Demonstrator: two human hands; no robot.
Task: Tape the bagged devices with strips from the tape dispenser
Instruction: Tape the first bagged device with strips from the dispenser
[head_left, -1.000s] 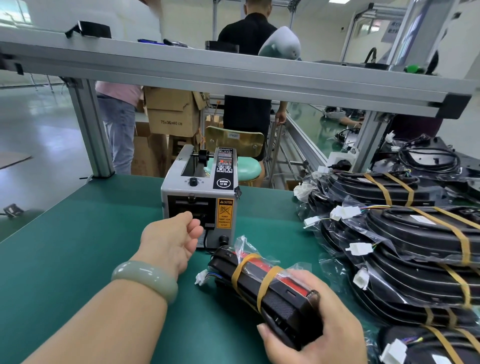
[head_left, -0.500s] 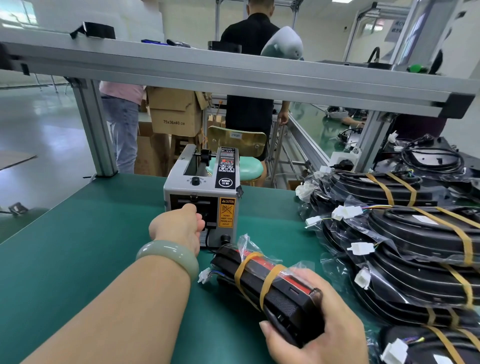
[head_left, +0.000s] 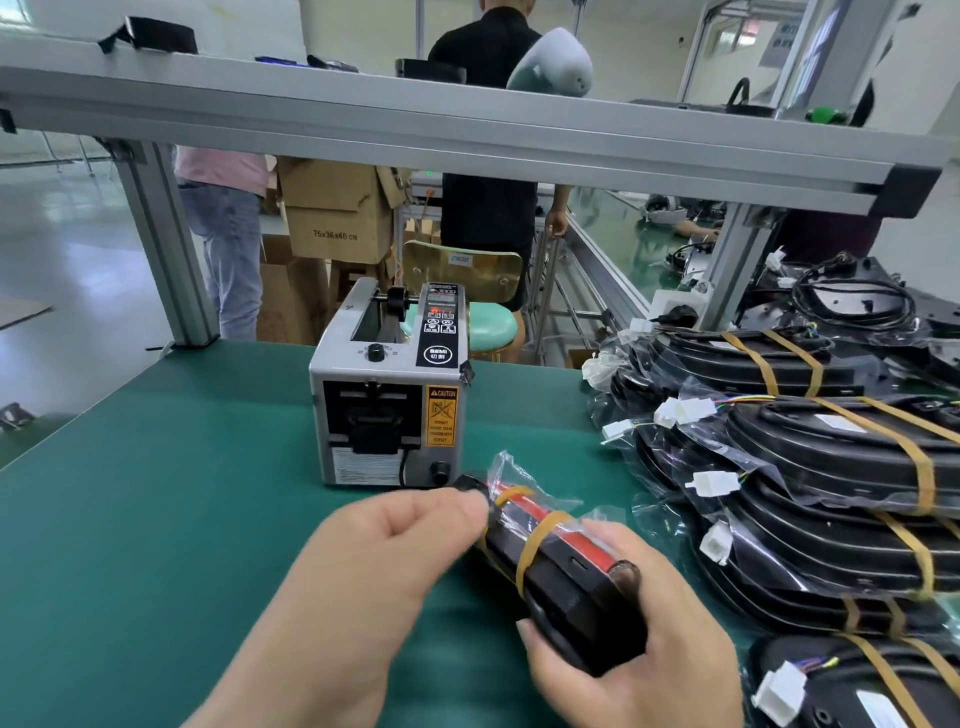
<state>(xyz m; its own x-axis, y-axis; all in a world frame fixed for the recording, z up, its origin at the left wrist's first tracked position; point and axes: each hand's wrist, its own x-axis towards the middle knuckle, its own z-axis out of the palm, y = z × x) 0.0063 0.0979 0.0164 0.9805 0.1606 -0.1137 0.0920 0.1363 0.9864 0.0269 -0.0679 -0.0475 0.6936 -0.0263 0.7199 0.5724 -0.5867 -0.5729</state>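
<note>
green mat (head_left: 156, 519), grey dispenser (head_left: 387, 410), yellow-brown tape (head_left: 535, 540)

bright even overhead light, wide-angle edge bending, hands blurred.

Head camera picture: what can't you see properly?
Head view:
- Tape strip: curled, blurred fingers of the left hand hide whether they pinch one.
- Bagged device: near end covered by the right hand.
- Tape dispenser: small label print too tiny.
- Stack of taped devices: cut off by the right edge.

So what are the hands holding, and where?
The right hand grips the bagged device by its near end. The left hand is at its far end; whether it pinches anything cannot be told.
</note>
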